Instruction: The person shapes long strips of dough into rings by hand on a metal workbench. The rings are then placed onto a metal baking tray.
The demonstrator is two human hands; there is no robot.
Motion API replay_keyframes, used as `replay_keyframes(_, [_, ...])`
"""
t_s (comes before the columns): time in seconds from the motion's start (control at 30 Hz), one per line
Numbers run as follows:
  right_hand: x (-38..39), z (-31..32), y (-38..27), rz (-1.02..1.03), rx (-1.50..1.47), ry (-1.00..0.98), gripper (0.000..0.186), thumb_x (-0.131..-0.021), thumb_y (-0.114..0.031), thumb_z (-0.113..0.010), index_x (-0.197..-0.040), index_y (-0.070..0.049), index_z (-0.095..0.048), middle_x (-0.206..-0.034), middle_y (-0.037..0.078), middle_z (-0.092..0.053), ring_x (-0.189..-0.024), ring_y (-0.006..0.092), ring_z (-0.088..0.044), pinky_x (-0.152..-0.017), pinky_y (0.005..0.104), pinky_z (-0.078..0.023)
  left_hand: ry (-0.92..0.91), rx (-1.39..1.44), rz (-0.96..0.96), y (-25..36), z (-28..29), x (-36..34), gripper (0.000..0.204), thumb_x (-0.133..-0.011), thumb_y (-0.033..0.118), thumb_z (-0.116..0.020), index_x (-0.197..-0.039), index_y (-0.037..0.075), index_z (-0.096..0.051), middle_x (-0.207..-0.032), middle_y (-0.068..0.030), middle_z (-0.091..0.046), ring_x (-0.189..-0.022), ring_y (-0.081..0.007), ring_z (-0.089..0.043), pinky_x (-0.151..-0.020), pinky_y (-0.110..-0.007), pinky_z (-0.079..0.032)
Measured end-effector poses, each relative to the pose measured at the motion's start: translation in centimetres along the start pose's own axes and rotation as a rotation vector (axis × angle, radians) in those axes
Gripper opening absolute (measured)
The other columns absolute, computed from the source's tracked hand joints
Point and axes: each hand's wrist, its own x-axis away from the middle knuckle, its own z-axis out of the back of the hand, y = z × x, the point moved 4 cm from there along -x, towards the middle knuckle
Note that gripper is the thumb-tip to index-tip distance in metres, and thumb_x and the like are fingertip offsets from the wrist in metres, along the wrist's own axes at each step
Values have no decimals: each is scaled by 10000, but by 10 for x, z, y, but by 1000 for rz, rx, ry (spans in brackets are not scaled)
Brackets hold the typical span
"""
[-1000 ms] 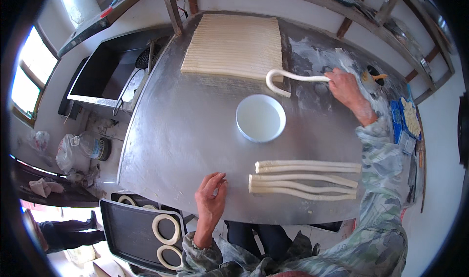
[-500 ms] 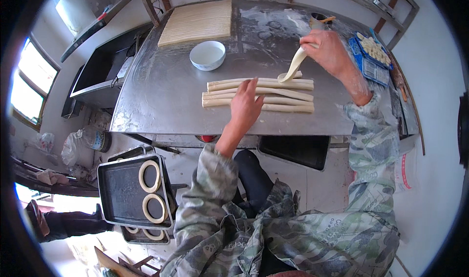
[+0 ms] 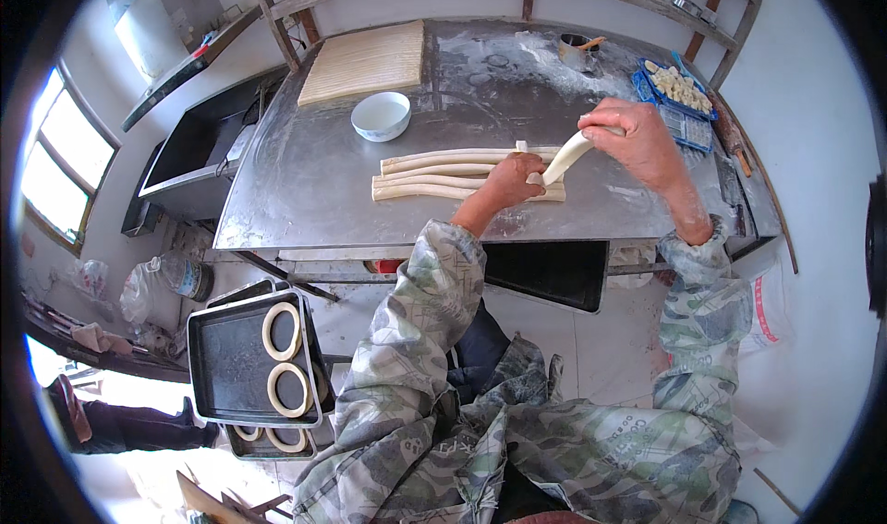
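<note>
Pale dough strip (image 3: 564, 159) pinched in both hands' fingers (image 3: 536, 178) — white bowl (image 3: 382, 115) well behind.

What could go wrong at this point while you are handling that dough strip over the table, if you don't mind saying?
The dough strip hangs between the right hand and the left hand with its middle unsupported, so it might stretch thin or tear. Its lower end is close to the laid strips and could stick to them. Those strips lie near the front edge of the metal table, so a sleeve might drag one off.
</note>
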Motion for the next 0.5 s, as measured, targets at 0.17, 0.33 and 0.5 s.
replay_keyframes(0.17, [-12, 13, 2, -124, -143, -6, 217, -908, -152, -695, -1037, 8, -764, -843, 44, -709, -649, 103, -612, -572, 245, -476, 63, -100, 282, -1, 59, 24, 354, -762, 364, -774, -949, 68, -716, -874, -165, -709, -791, -382, -679, -734, -473, -536])
replay_keyframes(0.33, [-13, 6, 45, -173, -369, 59, 232, -923, -162, -707, -1096, -15, -760, -864, 41, -715, -616, 74, -586, -556, 211, -480, 301, -365, 217, 18, 166, 64, 279, -783, 286, -793, -924, 64, -700, -929, -120, -693, -893, -326, -666, -776, -444, -526])
replay_keyframes(0.5, [28, -96, 130, -356, -555, 8, 269, -918, -202, -720, -1104, -11, -756, -890, 39, -733, -659, 59, -596, -587, 218, -504, 170, -667, 241, 4, 149, 127, 263, -785, 279, -776, -941, 86, -689, -969, -90, -622, -1001, -334, -607, -856, -463, -499])
